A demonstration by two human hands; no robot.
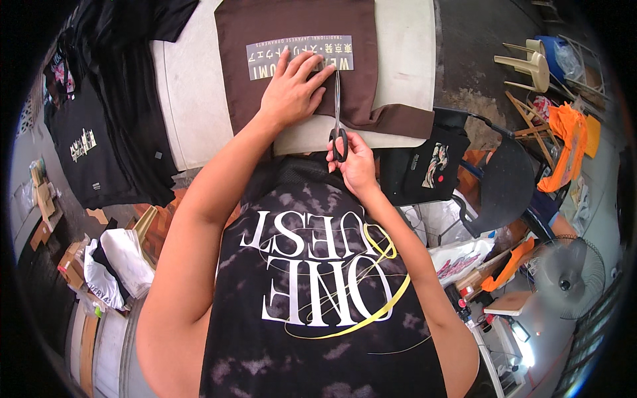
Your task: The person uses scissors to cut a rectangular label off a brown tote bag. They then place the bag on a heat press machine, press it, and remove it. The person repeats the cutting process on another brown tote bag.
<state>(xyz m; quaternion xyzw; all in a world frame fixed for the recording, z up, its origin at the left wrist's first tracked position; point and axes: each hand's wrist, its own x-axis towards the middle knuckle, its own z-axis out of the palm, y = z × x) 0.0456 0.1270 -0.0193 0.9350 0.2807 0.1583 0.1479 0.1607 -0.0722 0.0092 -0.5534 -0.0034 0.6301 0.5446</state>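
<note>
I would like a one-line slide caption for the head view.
Left hand on a printed sheet over brown cloth; right hand holding black-handled scissors.

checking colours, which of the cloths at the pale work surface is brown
The brown cloth, under the left hand on the pale work surface; the left printed cloth and right printed cloth beside it are black.

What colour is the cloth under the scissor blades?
Plain dark brown cloth; shows best in the head view.
</note>
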